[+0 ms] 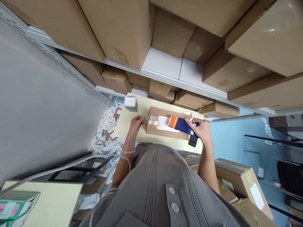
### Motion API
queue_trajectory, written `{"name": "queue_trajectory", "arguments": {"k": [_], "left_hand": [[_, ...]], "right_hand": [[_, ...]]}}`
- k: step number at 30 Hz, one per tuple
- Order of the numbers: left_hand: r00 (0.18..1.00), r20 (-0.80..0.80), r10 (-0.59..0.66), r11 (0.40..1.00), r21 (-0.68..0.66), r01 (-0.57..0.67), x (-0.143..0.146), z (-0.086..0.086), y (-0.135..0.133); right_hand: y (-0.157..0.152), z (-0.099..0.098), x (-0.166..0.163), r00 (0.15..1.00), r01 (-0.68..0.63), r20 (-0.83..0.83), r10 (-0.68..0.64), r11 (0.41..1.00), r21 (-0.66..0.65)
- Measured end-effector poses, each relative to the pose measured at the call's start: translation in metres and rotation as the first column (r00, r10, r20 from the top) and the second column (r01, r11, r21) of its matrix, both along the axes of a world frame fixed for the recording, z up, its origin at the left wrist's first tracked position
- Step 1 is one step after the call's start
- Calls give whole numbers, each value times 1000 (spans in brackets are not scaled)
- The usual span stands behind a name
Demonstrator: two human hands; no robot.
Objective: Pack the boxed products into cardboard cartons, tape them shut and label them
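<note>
A long brown cardboard box point(153, 111) lies on the cream table. It has a white label point(163, 123) on top and shiny clear tape point(152, 121) across its left end. My right hand point(201, 129) grips a blue and orange tape dispenser point(181, 124) by its blue end, and the orange toothed end lies over the label. Beside the box's left end, my left hand point(138, 122) is closed with thumb and fingers pinched together. Whatever may be in that pinch is too small to make out.
A dark phone point(193, 141) lies near the table's point(120, 126) front right edge. At the back left stands a small green box point(132, 105) with a white label. Shelves point(163, 64) of cartons overhang the table. White scraps point(106, 126) cover the floor at left; cartons point(236, 171) are stacked at right.
</note>
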State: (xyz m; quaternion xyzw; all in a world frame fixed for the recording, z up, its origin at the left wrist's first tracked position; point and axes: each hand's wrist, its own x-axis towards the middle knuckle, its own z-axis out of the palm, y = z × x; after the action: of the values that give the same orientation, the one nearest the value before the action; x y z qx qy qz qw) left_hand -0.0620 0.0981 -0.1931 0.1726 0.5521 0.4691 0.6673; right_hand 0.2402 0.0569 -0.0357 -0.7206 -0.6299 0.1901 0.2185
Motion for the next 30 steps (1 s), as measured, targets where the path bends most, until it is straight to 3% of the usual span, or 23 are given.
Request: {"name": "queue_trajectory", "arguments": {"k": [5,8,12,15,21,23,27,30], "left_hand": [[999,-38,-20,1000,4,20,14,-11,-3],[983,-182,-2,996,82,17,20,-12,-6],[854,-521,13,985,153,79,27,-9,-10],[748,-664,20,975,178,131,29,-10,-13],[782,-618,-81,991,31,127,24,-16,-14],[793,-606,-64,987,80,141,26,-10,-11],[766,-639,-76,897,291,332,41,10,1],[717,-691,-92,818,359,450,54,20,9]], "right_hand": [[2,-9,1,1000,-10,22,10,1000,-18],[3,-13,1,1000,-1,28,2,1000,-25],[6,-16,1,999,24,34,-23,999,-29],[9,-17,1,999,38,35,-37,999,-23],[11,-20,1,998,57,6,-57,998,-15],[12,-20,1,999,55,4,-55,998,-15],[12,-20,1,999,49,14,-49,999,-17],[11,-19,1,999,42,9,-42,999,-17]]}}
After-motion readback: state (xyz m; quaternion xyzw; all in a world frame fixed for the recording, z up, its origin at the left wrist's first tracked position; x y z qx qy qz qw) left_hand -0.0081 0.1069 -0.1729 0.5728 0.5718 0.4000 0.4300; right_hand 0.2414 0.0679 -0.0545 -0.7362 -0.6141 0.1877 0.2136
